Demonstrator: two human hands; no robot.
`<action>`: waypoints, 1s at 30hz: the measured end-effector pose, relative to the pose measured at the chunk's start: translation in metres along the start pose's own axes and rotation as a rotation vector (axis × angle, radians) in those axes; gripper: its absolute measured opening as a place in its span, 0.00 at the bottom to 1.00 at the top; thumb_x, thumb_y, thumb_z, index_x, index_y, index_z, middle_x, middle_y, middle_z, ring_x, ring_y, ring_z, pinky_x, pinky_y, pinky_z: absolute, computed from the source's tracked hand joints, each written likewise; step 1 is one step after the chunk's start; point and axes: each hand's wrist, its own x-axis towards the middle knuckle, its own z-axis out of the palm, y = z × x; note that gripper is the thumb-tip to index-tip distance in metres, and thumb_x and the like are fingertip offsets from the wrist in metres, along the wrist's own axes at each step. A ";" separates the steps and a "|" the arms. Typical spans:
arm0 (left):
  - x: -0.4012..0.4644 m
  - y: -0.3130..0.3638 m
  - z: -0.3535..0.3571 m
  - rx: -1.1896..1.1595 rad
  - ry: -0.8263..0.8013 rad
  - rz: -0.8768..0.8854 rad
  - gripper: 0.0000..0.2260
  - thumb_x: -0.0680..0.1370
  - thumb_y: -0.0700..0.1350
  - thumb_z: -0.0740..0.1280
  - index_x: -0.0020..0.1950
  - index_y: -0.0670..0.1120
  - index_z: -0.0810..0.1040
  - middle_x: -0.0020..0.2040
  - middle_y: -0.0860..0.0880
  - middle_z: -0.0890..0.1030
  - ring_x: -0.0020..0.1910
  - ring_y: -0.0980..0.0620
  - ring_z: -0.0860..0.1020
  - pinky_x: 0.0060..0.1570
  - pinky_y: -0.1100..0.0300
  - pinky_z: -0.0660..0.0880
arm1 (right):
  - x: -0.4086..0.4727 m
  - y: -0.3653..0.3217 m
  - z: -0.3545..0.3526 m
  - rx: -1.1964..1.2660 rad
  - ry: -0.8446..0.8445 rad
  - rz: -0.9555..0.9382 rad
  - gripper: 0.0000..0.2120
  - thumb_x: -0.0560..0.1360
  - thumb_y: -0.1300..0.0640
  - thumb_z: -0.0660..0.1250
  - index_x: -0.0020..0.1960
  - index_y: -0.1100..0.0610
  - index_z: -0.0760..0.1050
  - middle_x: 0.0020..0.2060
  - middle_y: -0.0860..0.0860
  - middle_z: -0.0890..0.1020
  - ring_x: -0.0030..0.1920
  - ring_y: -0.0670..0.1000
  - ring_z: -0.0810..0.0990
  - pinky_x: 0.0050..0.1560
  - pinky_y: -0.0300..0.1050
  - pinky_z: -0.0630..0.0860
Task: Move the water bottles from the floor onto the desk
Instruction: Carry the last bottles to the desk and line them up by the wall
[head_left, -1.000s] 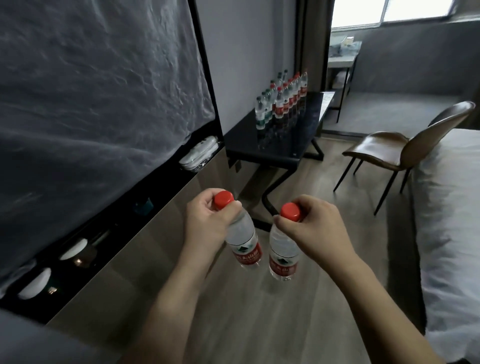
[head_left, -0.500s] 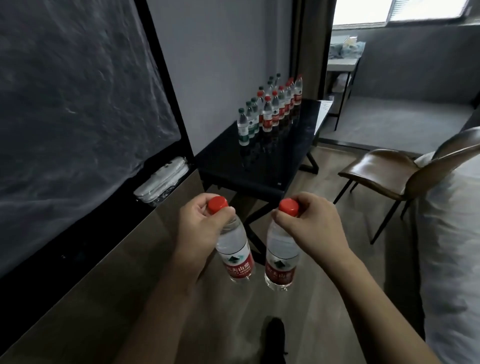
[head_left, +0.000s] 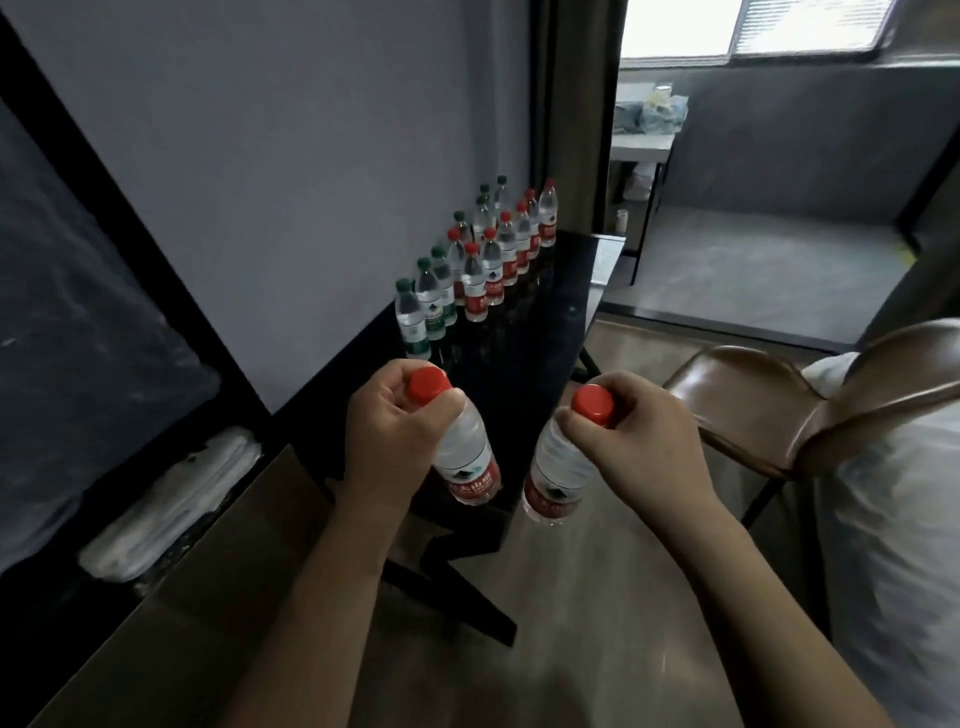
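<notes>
Now closer to the desk (head_left: 524, 332), perhaps over its edge, both hands' fingers still pinch red-capped bottles.

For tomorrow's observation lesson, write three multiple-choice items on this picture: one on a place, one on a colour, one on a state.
1. Where do the set-down bottles stand?
A. along the desk's wall side
B. on the chair
C. on the floor

2. What colour are the caps of the two carried bottles?
A. green
B. red
C. white

3. What are the hands doing?
A. resting open
B. each gripping a bottle by its top
C. both gripping one bottle

Answers:
1 A: the rows line the desk by the wall.
2 B: left bottle and right bottle both have red caps.
3 B: left hand and right hand each curl round a cap.
</notes>
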 end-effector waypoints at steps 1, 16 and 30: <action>0.013 -0.004 0.015 -0.015 -0.003 -0.023 0.06 0.66 0.48 0.74 0.40 0.52 0.80 0.33 0.55 0.78 0.35 0.55 0.77 0.39 0.59 0.76 | 0.017 0.013 0.000 -0.001 -0.002 0.022 0.07 0.66 0.49 0.75 0.39 0.46 0.77 0.32 0.38 0.79 0.37 0.37 0.78 0.33 0.28 0.68; 0.184 -0.013 0.190 0.006 0.212 -0.078 0.08 0.64 0.52 0.74 0.40 0.51 0.81 0.34 0.53 0.79 0.35 0.56 0.78 0.37 0.64 0.77 | 0.292 0.140 0.002 0.002 -0.191 -0.113 0.08 0.67 0.47 0.75 0.40 0.45 0.75 0.32 0.39 0.78 0.40 0.33 0.76 0.31 0.28 0.65; 0.360 -0.138 0.199 0.114 0.376 -0.283 0.07 0.66 0.49 0.74 0.42 0.57 0.81 0.35 0.56 0.80 0.35 0.62 0.78 0.38 0.65 0.75 | 0.488 0.187 0.165 0.015 -0.532 -0.156 0.08 0.67 0.47 0.74 0.40 0.46 0.76 0.34 0.41 0.80 0.38 0.37 0.78 0.34 0.35 0.75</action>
